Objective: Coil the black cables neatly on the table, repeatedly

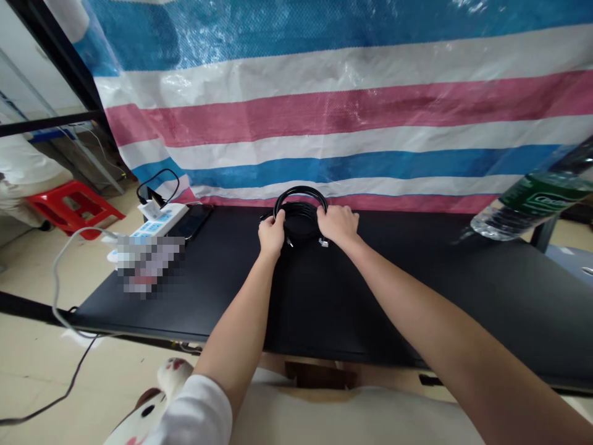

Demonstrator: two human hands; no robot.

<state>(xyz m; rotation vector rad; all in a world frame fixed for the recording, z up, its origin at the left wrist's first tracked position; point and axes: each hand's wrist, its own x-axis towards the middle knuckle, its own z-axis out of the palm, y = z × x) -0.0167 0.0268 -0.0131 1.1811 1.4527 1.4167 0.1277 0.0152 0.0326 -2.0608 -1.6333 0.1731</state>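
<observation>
A coiled black cable point(301, 190) lies on the black tabletop point(222, 266) near its back edge, with the top of the loop raised. My left hand point(272, 235) is closed around the left side of the coil. On the opposite side, my right hand point(339, 224) grips the coil with bent fingers. One cable end with a clear plug point(323, 243) shows below my right hand. Another thin tip point(290, 243) pokes out near my left thumb. The parts of the coil inside my fingers are hidden.
A white power strip point(162, 221) with plugs, a dark phone point(197, 221) and a blurred-out item point(151, 262) occupy the table's left end. A tilted water bottle point(528, 204) is at the right. Striped sheeting point(324, 117) hangs behind. A person sits on a red stool point(76, 207).
</observation>
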